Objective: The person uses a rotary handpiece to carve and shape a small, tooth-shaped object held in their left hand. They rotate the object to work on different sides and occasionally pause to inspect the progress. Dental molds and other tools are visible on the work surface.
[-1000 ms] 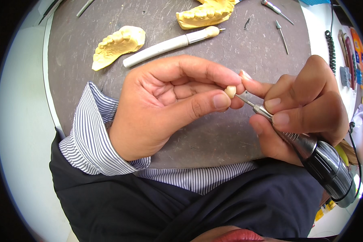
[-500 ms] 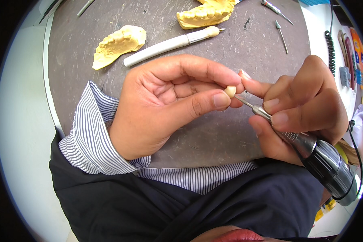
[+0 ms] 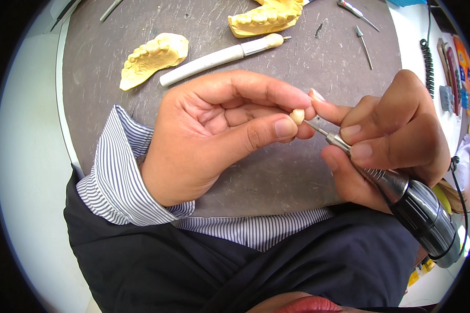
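Since the earlier frame, the tooth-shaped piece (image 3: 297, 116) has shifted slightly toward eleven o'clock, pinched in the left hand's (image 3: 193, 141) grip. The right hand's (image 3: 389, 135) grip wraps the handpiece (image 3: 420, 211), whose thin bur (image 3: 315, 127) points toward ten o'clock, meeting the piece from its four-o'clock side; actual contact is too small to tell.

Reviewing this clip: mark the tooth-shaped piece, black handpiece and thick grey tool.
Tooth-shaped piece (image 3: 297, 116): head view, on its side.
Black handpiece (image 3: 416, 209): head view, on its barrel.
Thick grey tool (image 3: 202, 65): head view, on its handle.
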Available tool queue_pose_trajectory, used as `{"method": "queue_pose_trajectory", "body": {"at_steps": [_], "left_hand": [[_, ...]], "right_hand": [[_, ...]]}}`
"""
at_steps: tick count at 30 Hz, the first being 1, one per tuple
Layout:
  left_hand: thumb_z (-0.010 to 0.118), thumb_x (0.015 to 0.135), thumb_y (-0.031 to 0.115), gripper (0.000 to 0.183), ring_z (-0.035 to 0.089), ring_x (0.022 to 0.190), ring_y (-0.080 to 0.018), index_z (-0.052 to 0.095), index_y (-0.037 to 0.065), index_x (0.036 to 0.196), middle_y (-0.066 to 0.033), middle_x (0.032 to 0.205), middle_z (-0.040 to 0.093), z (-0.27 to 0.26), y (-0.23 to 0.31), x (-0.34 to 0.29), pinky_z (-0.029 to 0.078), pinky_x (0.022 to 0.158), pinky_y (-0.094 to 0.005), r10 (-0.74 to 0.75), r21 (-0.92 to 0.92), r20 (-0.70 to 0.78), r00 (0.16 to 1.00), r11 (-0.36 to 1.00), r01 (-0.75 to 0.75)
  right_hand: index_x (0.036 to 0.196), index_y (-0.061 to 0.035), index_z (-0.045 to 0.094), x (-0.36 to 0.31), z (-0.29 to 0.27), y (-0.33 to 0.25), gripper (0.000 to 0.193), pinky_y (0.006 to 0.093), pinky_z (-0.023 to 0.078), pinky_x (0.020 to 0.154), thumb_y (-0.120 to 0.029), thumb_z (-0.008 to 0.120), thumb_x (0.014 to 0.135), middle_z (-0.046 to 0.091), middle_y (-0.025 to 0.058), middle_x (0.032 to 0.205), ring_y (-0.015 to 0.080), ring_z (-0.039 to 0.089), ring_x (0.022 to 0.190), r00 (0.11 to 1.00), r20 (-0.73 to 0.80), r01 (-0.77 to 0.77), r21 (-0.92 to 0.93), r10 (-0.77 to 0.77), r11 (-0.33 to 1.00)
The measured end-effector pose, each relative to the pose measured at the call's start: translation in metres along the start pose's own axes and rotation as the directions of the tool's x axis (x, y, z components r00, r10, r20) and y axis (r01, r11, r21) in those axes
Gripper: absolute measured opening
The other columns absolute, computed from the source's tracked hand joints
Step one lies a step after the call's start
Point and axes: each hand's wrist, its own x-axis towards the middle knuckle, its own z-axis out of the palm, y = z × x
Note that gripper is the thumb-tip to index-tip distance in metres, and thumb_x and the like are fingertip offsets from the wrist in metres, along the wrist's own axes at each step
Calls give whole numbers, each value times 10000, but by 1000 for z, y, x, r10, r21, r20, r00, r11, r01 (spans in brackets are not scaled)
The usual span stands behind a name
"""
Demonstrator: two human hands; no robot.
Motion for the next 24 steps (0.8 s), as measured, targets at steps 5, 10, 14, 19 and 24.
{"method": "queue_pose_trajectory", "body": {"at_steps": [5, 10, 14, 19, 24], "left_hand": [[553, 791, -10, 213, 586, 854, -181, 516, -29, 1000, -139, 962, 564, 1, 0, -1, 487, 777, -289, -5, -20, -24, 1000, 1000, 4], [549, 793, -12, 212, 586, 853, -179, 515, -27, 1002, -135, 950, 569, 1, 1, -1, 488, 775, -289, -18, -22, -22, 1000, 1000, 18], [541, 799, -11, 207, 590, 850, -176, 516, -26, 1004, -139, 956, 571, 0, 1, 0, 487, 777, -277, -12, -12, -11, 1000, 1000, 12], [533, 808, -1, 200, 592, 886, -188, 516, -21, 1007, -149, 981, 569, -1, 1, 0, 490, 769, -247, -9, 6, 0, 1000, 1000, 9], [526, 816, 9, 194, 590, 911, -199, 514, -17, 1008, -160, 1000, 564, -2, 1, 0, 491, 770, -236, -1, 12, 15, 1000, 1000, 1]], "right_hand": [[736, -91, 482, 0, 0, 0, 312, 429, 506, 785, 124, 666, 603, 421, 50, 753, 89, 523, 601, 1000, 12, 1, 9, -1, 1000], [743, -94, 480, -4, 2, 9, 323, 443, 499, 794, 124, 670, 600, 417, 46, 763, 86, 516, 597, 998, -25, 51, 52, -50, 997], [742, -100, 473, -2, -1, 2, 320, 457, 491, 806, 113, 670, 607, 411, 43, 752, 86, 496, 578, 999, -42, 21, 41, -19, 999], [741, -109, 449, -7, -7, 15, 289, 480, 459, 841, 81, 646, 649, 402, 47, 747, 70, 448, 537, 992, -120, 48, 179, -26, 983], [789, -118, 415, 3, -27, 7, 289, 500, 405, 892, 58, 620, 687, 394, 45, 746, 63, 440, 519, 996, 87, 30, 40, -33, 999]]}}
